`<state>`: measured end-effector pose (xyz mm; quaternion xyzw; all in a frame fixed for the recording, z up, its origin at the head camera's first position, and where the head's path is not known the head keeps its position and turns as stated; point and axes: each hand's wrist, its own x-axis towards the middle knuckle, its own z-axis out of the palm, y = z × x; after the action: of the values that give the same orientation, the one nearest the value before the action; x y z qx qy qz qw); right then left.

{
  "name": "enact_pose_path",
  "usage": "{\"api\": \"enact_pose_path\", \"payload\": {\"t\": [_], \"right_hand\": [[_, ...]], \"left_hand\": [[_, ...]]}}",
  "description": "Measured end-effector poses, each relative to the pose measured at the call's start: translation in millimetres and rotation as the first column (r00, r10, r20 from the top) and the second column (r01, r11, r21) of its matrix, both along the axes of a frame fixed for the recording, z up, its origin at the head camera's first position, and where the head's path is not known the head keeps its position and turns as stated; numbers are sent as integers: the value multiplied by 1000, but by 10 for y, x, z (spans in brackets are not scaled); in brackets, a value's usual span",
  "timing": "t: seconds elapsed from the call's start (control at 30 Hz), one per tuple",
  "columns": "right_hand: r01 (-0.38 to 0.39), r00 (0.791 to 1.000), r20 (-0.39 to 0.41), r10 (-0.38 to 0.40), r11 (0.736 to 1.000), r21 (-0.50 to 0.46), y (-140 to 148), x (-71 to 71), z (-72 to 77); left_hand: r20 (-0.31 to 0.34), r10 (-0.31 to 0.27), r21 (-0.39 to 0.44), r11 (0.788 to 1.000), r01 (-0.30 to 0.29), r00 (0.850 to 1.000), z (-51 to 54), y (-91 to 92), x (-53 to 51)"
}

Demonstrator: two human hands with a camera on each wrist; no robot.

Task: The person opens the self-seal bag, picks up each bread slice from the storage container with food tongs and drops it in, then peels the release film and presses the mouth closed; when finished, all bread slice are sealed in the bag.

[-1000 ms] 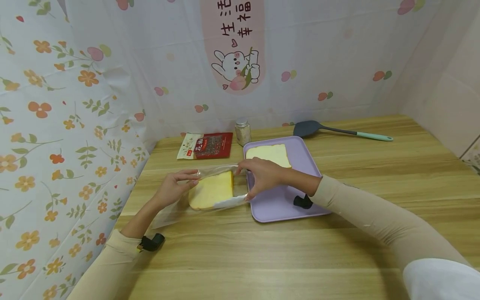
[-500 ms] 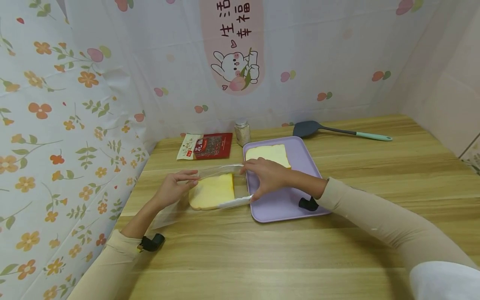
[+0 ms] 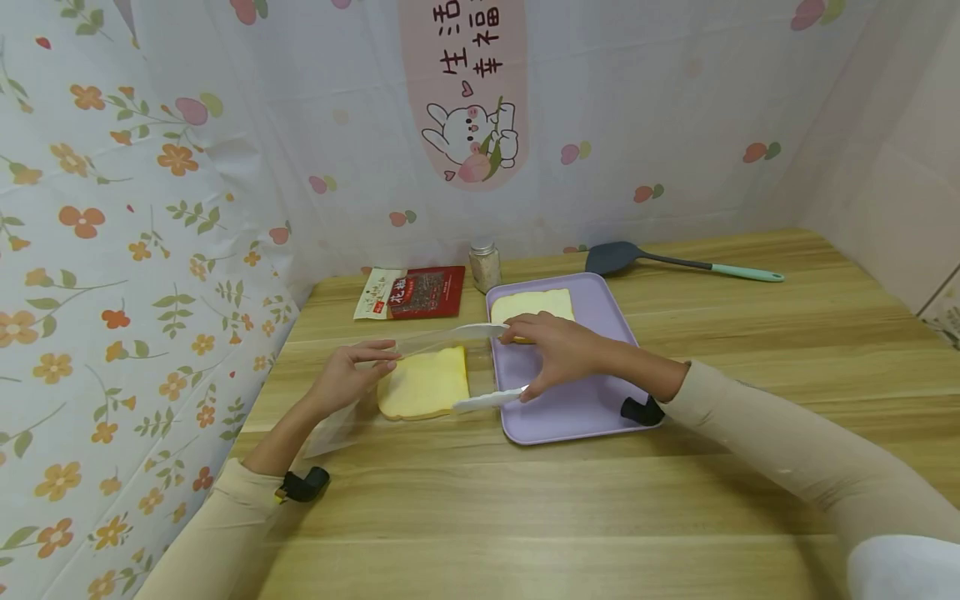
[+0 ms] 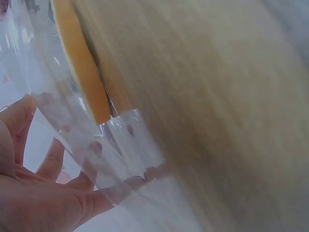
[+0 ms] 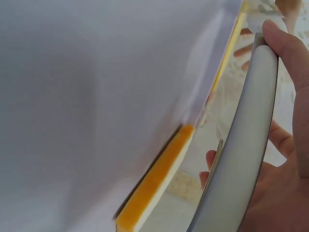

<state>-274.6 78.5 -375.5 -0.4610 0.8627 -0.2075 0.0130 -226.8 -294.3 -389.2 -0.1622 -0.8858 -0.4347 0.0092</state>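
A slice of bread [image 3: 427, 383] lies in a clear bag [image 3: 337, 433] left of the lilac tray [image 3: 562, 421]. My left hand [image 3: 345, 382] holds the bag near its far-left side; the left wrist view has its thumb and a fingertip against the film [image 4: 145, 193]. Two white curved strips [image 3: 480, 400] reach from the bag to my right hand [image 3: 566, 348], above the tray. In the right wrist view, that hand [image 5: 275, 198] has its thumb on the end of a white curved piece [image 5: 241, 140], other fingers behind. Another slice [image 3: 534, 305] lies on the tray.
A red spice packet [image 3: 426, 292] and a glass jar [image 3: 486, 267] stand or lie behind the bag and tray. The dark spatula [image 3: 615, 258], with a mint-green handle, lies at the back right. Patterned cloth hangs behind and at the left.
My right hand has moved right over the tray, with the white strips coming further out of the bag. The left hand and the bagged bread have stayed nearly in place.
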Motion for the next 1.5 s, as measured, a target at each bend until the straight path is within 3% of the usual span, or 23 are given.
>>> {"api": "enact_pose_path", "payload": {"t": [0.37, 0.63, 0.9, 1.1, 1.5], "right_hand": [[84, 995, 64, -83, 996, -12, 299, 18, 7], [128, 988, 83, -127, 992, -11, 565, 12, -20], [179, 980, 85, -178, 984, 2, 842, -21, 13], [233, 965, 112, -235, 972, 29, 1042, -102, 32], [281, 956, 82, -283, 959, 31, 1300, -353, 36]], "left_hand": [[-22, -1, -12, 1000, 1, 1000, -8, -2, 0], [31, 7, 0, 1000, -7, 999, -17, -18, -5], [33, -2, 6, 1000, 1, 999, -10, -7, -6], [32, -6, 5, 1000, 6, 999, -2, 4, -7], [29, -1, 3, 1000, 1, 1000, -3, 13, 0]]}}
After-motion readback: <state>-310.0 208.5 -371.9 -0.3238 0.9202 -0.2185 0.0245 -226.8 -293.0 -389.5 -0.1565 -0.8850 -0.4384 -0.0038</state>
